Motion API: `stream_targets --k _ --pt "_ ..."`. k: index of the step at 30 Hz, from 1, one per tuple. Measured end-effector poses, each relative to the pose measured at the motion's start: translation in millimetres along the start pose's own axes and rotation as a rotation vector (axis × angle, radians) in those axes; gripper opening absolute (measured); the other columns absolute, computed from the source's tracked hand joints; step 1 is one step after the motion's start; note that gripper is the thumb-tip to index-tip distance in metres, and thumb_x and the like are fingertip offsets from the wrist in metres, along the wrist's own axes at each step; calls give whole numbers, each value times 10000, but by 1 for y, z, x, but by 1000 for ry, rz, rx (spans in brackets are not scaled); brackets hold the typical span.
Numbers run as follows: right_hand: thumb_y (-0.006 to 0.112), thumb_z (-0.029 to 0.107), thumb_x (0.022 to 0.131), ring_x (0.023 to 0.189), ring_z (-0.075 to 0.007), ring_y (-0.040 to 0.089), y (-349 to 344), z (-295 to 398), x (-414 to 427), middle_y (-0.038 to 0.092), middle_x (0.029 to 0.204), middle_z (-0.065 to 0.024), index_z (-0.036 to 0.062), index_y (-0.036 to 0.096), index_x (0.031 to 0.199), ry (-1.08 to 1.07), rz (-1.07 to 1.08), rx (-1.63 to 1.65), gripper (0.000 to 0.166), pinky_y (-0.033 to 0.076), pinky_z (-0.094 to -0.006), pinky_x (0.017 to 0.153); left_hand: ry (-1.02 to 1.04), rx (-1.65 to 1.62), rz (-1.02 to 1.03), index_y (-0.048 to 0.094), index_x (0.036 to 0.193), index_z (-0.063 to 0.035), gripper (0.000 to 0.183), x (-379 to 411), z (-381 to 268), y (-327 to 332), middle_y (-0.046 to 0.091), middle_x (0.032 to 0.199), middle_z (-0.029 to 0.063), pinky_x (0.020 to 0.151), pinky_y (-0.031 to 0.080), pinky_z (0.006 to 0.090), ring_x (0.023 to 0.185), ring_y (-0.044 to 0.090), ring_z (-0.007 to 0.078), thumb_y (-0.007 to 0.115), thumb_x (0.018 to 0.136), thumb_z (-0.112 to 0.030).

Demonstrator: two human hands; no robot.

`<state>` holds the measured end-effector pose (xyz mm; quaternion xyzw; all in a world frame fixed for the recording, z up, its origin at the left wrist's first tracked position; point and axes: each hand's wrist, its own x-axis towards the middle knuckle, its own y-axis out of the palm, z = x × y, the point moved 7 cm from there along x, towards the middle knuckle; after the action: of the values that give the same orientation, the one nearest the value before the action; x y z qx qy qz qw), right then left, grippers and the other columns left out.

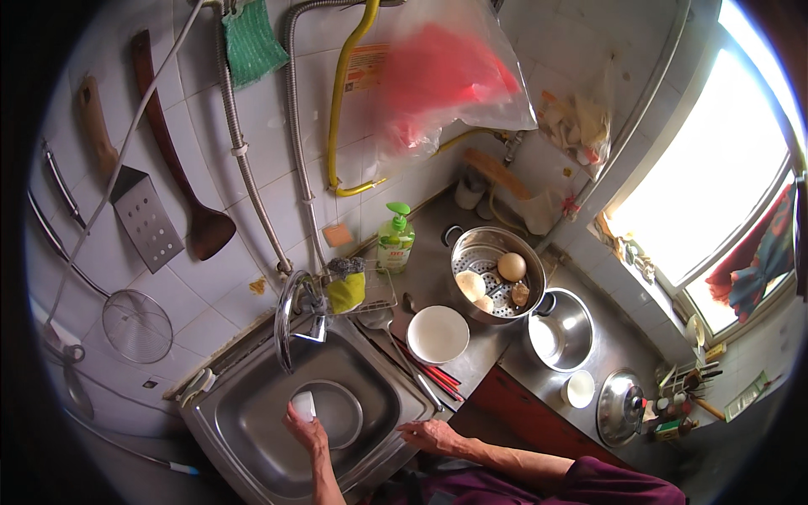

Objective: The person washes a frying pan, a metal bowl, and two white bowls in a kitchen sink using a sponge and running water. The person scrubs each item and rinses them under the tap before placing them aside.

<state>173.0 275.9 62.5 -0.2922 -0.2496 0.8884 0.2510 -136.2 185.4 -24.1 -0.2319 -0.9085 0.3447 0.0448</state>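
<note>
My left hand (pixel 307 429) grips a small white cup (pixel 304 406) over the stainless steel sink (pixel 252 429). Below it, a round metal basin (pixel 344 413) sits in the sink. My right hand (pixel 429 437) is above the sink's right rim, its fingers loosely bent, with no object visible in it. A chrome faucet (pixel 315 325) stands at the back of the sink. On the counter to the right are a white bowl (pixel 438 334), several red and dark chopsticks (pixel 445 380) and a metal ladle or spatula (pixel 413 369).
A perforated steamer pot (pixel 536 252) holds buns or similar round food. Nearby are a steel pot (pixel 560 329), a white cup (pixel 578 389), a pot lid (pixel 618 410) and a soap bottle (pixel 396 243). Utensils, including a slotted turner (pixel 146 221), hang on the tiled wall.
</note>
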Motion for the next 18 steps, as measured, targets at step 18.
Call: stream_targets --k 18 --pt "641 196 928 1402 -293 480 90 117 100 574 1422 -109 73 536 1394 -777 19 -517 494 319 -464 1208 -356 -595 6 637 1167 4 409 6 113 9 665 1097 112 770 581 405 924 680 276 491 788 55"
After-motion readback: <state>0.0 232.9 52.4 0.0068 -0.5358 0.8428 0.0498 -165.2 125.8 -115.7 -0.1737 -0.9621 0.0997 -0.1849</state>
